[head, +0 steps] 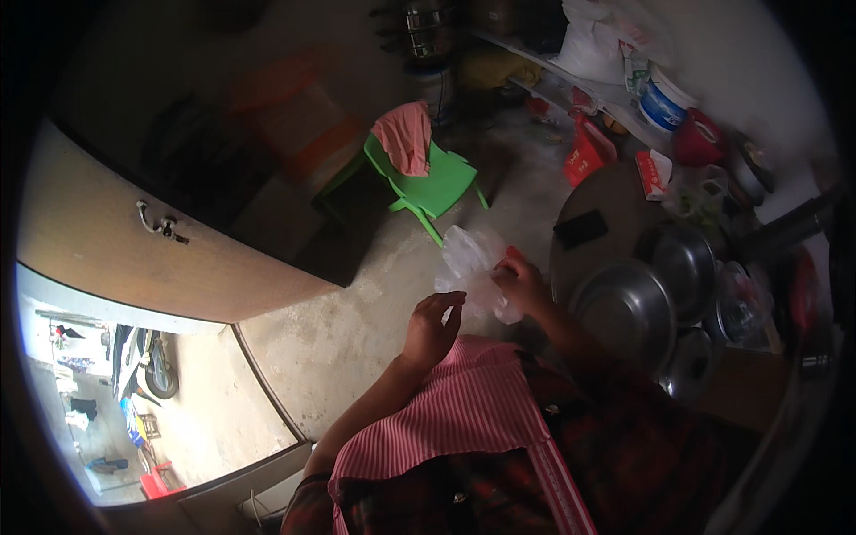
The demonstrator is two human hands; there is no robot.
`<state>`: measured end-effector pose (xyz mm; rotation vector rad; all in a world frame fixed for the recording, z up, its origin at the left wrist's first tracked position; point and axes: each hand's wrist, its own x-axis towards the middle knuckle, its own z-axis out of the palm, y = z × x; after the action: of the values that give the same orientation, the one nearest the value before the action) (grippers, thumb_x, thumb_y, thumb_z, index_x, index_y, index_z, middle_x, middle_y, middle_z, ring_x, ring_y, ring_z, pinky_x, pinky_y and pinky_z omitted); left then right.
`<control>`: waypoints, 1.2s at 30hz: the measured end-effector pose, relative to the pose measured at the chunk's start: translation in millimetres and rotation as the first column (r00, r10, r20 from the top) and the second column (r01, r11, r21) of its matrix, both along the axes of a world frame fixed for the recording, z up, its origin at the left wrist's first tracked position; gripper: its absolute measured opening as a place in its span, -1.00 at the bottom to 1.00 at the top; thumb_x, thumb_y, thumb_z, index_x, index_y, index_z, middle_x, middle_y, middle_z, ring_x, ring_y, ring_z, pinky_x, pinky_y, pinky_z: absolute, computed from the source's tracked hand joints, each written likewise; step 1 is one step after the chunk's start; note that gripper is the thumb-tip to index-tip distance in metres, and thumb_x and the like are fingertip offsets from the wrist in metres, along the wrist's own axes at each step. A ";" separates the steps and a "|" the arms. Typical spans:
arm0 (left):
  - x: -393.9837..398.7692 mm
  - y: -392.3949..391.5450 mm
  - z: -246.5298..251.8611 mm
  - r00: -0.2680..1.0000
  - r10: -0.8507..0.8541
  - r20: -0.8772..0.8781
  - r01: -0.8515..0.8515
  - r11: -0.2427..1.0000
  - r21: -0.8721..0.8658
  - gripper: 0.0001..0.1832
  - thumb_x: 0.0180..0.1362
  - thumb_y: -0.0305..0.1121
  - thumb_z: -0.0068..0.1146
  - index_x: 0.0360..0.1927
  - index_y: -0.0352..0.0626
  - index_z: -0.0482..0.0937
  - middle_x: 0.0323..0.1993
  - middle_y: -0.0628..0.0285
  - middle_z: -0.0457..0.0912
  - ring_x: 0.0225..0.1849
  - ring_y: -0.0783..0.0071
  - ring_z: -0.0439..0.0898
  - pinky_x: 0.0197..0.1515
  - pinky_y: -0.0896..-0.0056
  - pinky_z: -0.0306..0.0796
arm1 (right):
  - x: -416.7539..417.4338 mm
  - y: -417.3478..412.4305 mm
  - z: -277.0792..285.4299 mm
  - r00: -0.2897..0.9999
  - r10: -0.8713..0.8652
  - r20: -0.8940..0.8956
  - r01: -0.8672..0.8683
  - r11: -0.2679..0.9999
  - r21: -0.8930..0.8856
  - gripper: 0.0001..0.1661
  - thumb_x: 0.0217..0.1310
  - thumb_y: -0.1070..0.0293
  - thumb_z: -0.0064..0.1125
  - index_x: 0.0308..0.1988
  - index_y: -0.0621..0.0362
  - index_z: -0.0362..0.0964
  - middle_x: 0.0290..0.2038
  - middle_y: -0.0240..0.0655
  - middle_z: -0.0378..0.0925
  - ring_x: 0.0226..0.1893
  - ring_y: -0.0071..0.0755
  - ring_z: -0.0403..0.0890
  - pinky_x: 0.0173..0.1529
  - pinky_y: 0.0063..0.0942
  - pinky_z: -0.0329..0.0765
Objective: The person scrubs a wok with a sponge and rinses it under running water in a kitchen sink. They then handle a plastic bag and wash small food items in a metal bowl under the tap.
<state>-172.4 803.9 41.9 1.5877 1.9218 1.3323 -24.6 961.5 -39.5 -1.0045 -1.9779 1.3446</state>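
A thin, crumpled, see-through plastic bag (468, 261) hangs in front of my body. My right hand (520, 279) grips its right side, with something red at the fingertips. At the bag's lower left edge is my left hand (431, 328), thumb and fingertips brought close together; whether they pinch the film I cannot tell. A pink striped apron (441, 408) covers my front, just below both hands.
Beyond the bag stands a green plastic chair (435, 187) with a pink cloth (406, 137) on it. To the right, a round table (582, 200) bears a dark flat object (580, 228) and metal basins (625, 311). A wooden door (147, 234) is at left.
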 end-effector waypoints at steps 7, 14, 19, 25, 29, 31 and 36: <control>-80.7 69.3 12.5 0.990 -0.140 -0.031 0.141 0.989 0.037 -0.81 0.08 -0.56 0.08 -0.20 -0.23 0.59 -0.24 0.08 0.64 -0.17 0.19 0.62 -0.09 0.32 0.48 | -40.5 32.4 11.7 0.988 -0.139 0.061 0.138 0.990 0.013 -0.70 -0.08 0.32 0.21 -0.31 0.31 0.48 -0.37 -0.18 0.49 -0.41 -0.26 0.56 -0.27 -0.37 0.47; -129.7 113.3 13.0 0.970 -0.238 0.049 0.238 0.971 -0.003 -0.80 0.12 -0.51 0.08 -0.15 -0.25 0.58 -0.29 0.07 0.66 -0.25 0.27 0.66 -0.16 0.38 0.50 | -87.8 61.3 11.3 0.969 -0.245 0.021 0.245 0.969 -0.031 -0.66 -0.10 0.30 0.20 -0.28 0.29 0.47 -0.42 -0.14 0.51 -0.40 -0.20 0.57 -0.26 -0.37 0.47; -150.7 149.5 16.5 0.950 -0.312 -0.002 0.312 0.950 -0.011 -0.79 0.13 -0.48 0.10 -0.16 -0.27 0.58 -0.33 0.08 0.66 -0.29 0.32 0.66 -0.21 0.41 0.49 | -95.8 97.1 -0.7 0.949 -0.313 0.040 0.312 0.950 0.033 -0.70 -0.09 0.32 0.16 -0.29 0.26 0.48 -0.47 -0.13 0.52 -0.40 -0.13 0.57 -0.26 -0.34 0.47; -180.5 199.8 18.4 0.974 -0.226 0.007 0.226 0.971 -0.080 -0.80 0.12 -0.47 0.11 -0.17 -0.28 0.59 -0.42 0.10 0.66 -0.39 0.44 0.65 -0.32 0.46 0.47 | -114.1 185.2 -16.2 0.936 -0.353 0.001 0.345 0.915 0.209 -0.75 -0.06 0.35 0.12 -0.31 0.24 0.48 -0.41 -0.09 0.53 -0.32 -0.06 0.57 -0.22 -0.29 0.48; -200.2 255.2 22.3 0.998 -0.058 0.029 0.061 0.992 -0.108 -0.82 0.14 -0.49 0.09 -0.19 -0.29 0.60 -0.53 0.16 0.63 -0.46 0.52 0.62 -0.36 0.52 0.44 | -140.2 270.7 -25.4 0.960 -0.278 0.026 0.255 0.912 0.320 -0.80 -0.06 0.40 0.09 -0.35 0.24 0.47 -0.37 -0.07 0.52 -0.28 -0.02 0.54 -0.18 -0.24 0.46; -203.1 287.0 26.1 0.999 0.001 0.032 0.003 0.993 -0.121 -0.82 0.15 -0.49 0.08 -0.18 -0.29 0.60 -0.52 0.14 0.63 -0.48 0.53 0.61 -0.39 0.51 0.44 | -146.2 311.7 -30.2 0.970 -0.244 0.008 0.227 0.914 0.335 -0.81 -0.07 0.42 0.12 -0.34 0.23 0.46 -0.33 -0.08 0.50 -0.27 -0.02 0.53 -0.18 -0.25 0.46; -210.2 357.9 46.2 0.997 0.052 0.063 -0.044 0.990 -0.132 -0.83 0.14 -0.50 0.08 -0.20 -0.30 0.60 -0.54 0.15 0.62 -0.49 0.53 0.60 -0.40 0.51 0.43 | -141.8 421.8 -44.6 0.950 -0.311 -0.032 0.286 0.822 0.492 -0.80 -0.07 0.46 0.15 -0.31 0.18 0.42 -0.17 -0.05 0.50 -0.24 0.02 0.55 -0.19 -0.21 0.47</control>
<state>-382.7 1161.8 88.1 1.4258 1.9755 1.2337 -166.4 1383.3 -84.1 -1.0416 -1.9506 0.5999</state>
